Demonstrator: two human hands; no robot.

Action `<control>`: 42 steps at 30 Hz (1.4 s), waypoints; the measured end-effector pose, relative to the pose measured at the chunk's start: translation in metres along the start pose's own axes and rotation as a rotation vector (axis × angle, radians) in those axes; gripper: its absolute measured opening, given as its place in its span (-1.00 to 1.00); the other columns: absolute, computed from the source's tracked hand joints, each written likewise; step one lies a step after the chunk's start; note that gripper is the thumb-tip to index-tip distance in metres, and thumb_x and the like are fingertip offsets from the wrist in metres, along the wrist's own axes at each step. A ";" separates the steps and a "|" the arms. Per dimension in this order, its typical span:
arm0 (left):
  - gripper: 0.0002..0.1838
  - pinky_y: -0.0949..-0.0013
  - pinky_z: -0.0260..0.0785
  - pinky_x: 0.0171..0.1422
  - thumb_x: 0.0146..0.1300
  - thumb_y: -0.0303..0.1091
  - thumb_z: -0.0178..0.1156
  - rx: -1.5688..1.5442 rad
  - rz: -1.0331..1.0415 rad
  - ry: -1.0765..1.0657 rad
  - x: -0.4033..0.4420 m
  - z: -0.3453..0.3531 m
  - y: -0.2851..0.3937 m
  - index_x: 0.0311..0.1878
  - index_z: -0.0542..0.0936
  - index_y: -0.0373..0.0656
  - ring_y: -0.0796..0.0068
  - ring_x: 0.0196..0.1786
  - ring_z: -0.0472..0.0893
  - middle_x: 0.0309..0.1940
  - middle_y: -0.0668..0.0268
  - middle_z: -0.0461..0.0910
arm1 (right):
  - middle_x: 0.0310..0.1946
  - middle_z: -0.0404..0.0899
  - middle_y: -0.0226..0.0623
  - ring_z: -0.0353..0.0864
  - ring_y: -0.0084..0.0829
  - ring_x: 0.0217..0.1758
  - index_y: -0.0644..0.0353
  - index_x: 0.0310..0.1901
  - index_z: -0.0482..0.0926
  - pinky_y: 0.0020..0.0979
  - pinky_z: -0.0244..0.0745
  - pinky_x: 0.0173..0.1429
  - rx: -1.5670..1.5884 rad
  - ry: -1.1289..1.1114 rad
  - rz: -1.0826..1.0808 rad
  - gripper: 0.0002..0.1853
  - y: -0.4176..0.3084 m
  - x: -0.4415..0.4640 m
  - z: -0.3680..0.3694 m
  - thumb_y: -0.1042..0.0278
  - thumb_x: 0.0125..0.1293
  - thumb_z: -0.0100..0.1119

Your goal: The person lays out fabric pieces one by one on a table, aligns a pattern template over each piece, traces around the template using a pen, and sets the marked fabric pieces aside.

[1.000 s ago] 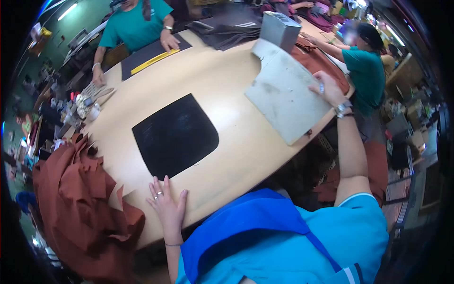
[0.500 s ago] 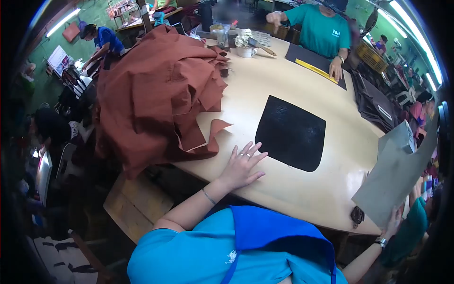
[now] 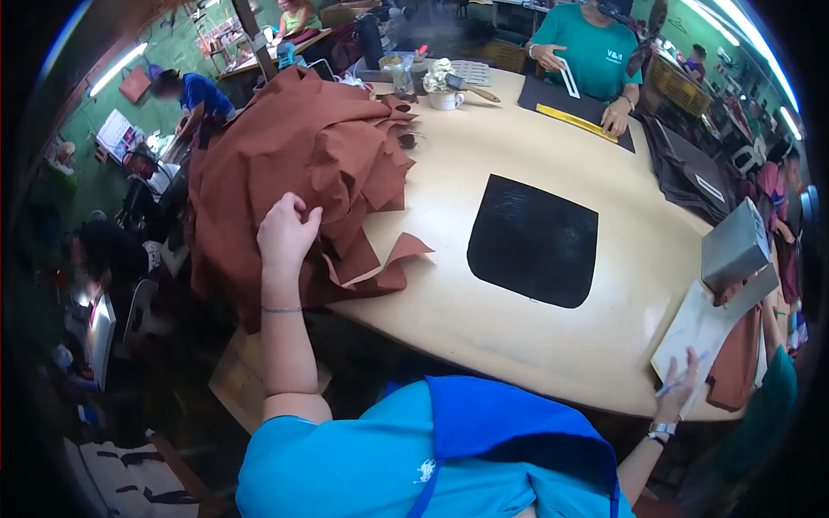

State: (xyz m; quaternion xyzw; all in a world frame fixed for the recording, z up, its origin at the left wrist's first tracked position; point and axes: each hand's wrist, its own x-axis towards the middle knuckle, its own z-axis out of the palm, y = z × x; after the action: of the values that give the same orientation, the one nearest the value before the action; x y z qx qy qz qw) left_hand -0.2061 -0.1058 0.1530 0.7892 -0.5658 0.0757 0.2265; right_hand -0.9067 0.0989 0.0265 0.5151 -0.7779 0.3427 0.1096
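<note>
- Left hand (image 3: 289,229) is over at the near left, against the big crumpled heap of brown cloth (image 3: 259,164). Fingers are curled in, thumb out to the right – can't tell if it's actually pinching any fabric.
- That heap covers the left side of the pale table (image 3: 440,298), spilling over the near left edge, with a loose flap pointing right.
- Right hand (image 3: 680,386) is at the near right with a thin blue pen (image 3: 698,361) across it, fingers partly spread.
- It's at the near part of a light grey panel (image 3: 686,324); can't tell if the palm is pressing on it.
- A grey metal box (image 3: 734,246) stands by the panel's far end, and more brown fabric (image 3: 734,371) sits just to the right.
- Black piece (image 3: 531,242) lies flat mid-table, well apart from both hands.
- Far side: a green-shirted co-worker (image 3: 591,47) holds up a white frame (image 3: 568,78), other hand by the right end of a yellow strip (image 3: 574,123).
- Far left of them – a white mug (image 3: 446,101) with a brush (image 3: 473,89) across the top.
</note>
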 end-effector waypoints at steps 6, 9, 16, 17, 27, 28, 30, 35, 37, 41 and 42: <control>-0.67 0.01 0.53 -0.09 0.06 -0.07 0.24 0.176 -0.004 0.006 -0.003 -0.019 0.023 -0.33 0.60 -0.19 -0.07 -0.25 0.67 -0.38 0.02 0.67 | 0.16 0.53 0.00 0.50 -0.07 0.27 0.26 0.10 0.51 -0.18 0.41 0.32 0.168 -0.274 -0.223 -0.56 -0.101 -0.013 0.030 0.59 0.15 0.32; -0.71 -0.02 0.53 -0.08 0.05 -0.15 0.19 0.210 0.026 -0.001 0.006 -0.001 0.008 -0.32 0.60 -0.19 -0.08 -0.24 0.67 -0.36 0.00 0.67 | 0.12 0.56 0.03 0.50 -0.02 0.26 0.25 0.06 0.53 -0.17 0.43 0.31 0.259 -0.323 -0.183 -0.58 -0.123 -0.017 0.038 0.58 0.13 0.34; -0.72 0.46 0.48 -0.16 0.26 -0.32 0.16 -1.121 -0.138 -0.359 0.006 -0.009 0.080 -0.04 0.55 -0.28 0.59 -0.24 0.57 -0.21 0.38 0.60 | 0.16 0.54 -0.01 0.52 -0.03 0.23 0.21 0.06 0.52 -0.19 0.41 0.32 0.300 -0.400 -0.198 -0.57 -0.130 -0.027 0.055 0.56 0.13 0.36; -0.61 0.44 0.49 -0.08 0.29 -0.30 0.16 -1.328 -0.006 -0.446 0.007 0.013 0.097 0.14 0.46 -0.25 0.56 -0.10 0.57 -0.05 0.35 0.55 | 0.17 0.54 -0.02 0.52 -0.04 0.24 0.21 0.07 0.52 -0.19 0.40 0.32 0.298 -0.397 -0.213 -0.58 -0.131 -0.026 0.059 0.55 0.14 0.36; -0.17 -0.32 -0.12 0.51 0.15 0.15 0.32 -0.318 0.872 -0.734 -0.109 0.137 0.164 0.42 0.33 -0.02 0.05 0.57 0.05 0.49 0.06 0.16 | 0.11 0.58 0.00 0.58 -0.08 0.16 0.17 0.05 0.54 -0.19 0.43 0.27 0.432 -0.162 -0.170 -0.60 -0.148 -0.027 0.057 0.48 0.15 0.38; -0.18 -0.32 -0.14 0.52 0.12 0.16 0.34 -0.328 0.873 -0.700 -0.113 0.137 0.159 0.39 0.38 -0.03 0.06 0.57 0.06 0.49 0.08 0.17 | 0.11 0.58 0.01 0.58 -0.10 0.17 0.16 0.04 0.54 -0.19 0.42 0.27 0.431 -0.183 -0.175 -0.60 -0.148 -0.028 0.056 0.47 0.15 0.38; -0.21 -0.33 -0.17 0.53 0.05 0.19 0.38 -0.346 0.863 -0.636 -0.120 0.135 0.150 0.31 0.48 -0.03 0.06 0.56 0.07 0.48 0.12 0.19 | 0.10 0.60 -0.02 0.59 -0.15 0.17 0.14 0.03 0.55 -0.20 0.40 0.30 0.433 -0.235 -0.235 -0.60 -0.155 -0.028 0.059 0.46 0.14 0.40; -0.58 -0.03 0.26 0.34 0.15 -0.10 0.37 -0.464 0.973 -0.410 -0.137 0.146 0.149 0.03 0.61 -0.09 0.14 0.27 0.48 0.16 0.21 0.55 | 0.19 0.55 -0.23 0.51 -0.22 0.28 0.01 0.07 0.54 0.09 0.22 0.42 0.356 -0.428 -0.412 -0.61 -0.194 -0.029 0.081 0.23 0.22 0.37; -0.72 0.11 0.39 0.19 0.20 -0.21 0.34 -0.516 0.966 -0.342 -0.137 0.148 0.154 -0.10 0.61 -0.13 0.18 0.11 0.59 -0.02 0.24 0.63 | 0.21 0.53 -0.29 0.49 -0.24 0.30 -0.03 0.10 0.54 0.21 0.12 0.43 0.373 -0.423 -0.479 -0.60 -0.215 -0.031 0.094 0.23 0.22 0.33; -0.78 0.24 0.47 -0.20 0.23 -0.23 0.33 -0.565 0.971 -0.267 -0.146 0.135 0.173 -0.27 0.52 -0.14 0.20 -0.26 0.63 -0.35 0.25 0.59 | 0.16 0.56 -0.35 0.51 -0.30 0.27 -0.08 0.14 0.53 0.31 0.01 0.46 0.308 -0.341 -0.556 -0.56 -0.248 -0.029 0.116 0.31 0.18 0.27; -0.77 0.24 0.47 -0.26 0.21 -0.23 0.34 -0.623 0.996 -0.300 -0.148 0.125 0.174 -0.26 0.53 -0.13 0.20 -0.32 0.63 -0.37 0.26 0.58 | 0.01 0.63 -0.42 0.57 -0.36 0.16 -0.10 0.07 0.56 0.33 0.01 0.45 0.284 -0.278 -0.555 -0.61 -0.248 -0.027 0.124 0.36 0.17 0.21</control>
State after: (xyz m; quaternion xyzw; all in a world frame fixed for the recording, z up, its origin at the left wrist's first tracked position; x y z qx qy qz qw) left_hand -0.4366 -0.0791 0.0336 0.3281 -0.8885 -0.1088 0.3018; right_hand -0.6544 -0.0198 0.0251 0.7591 -0.5602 0.3311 0.0187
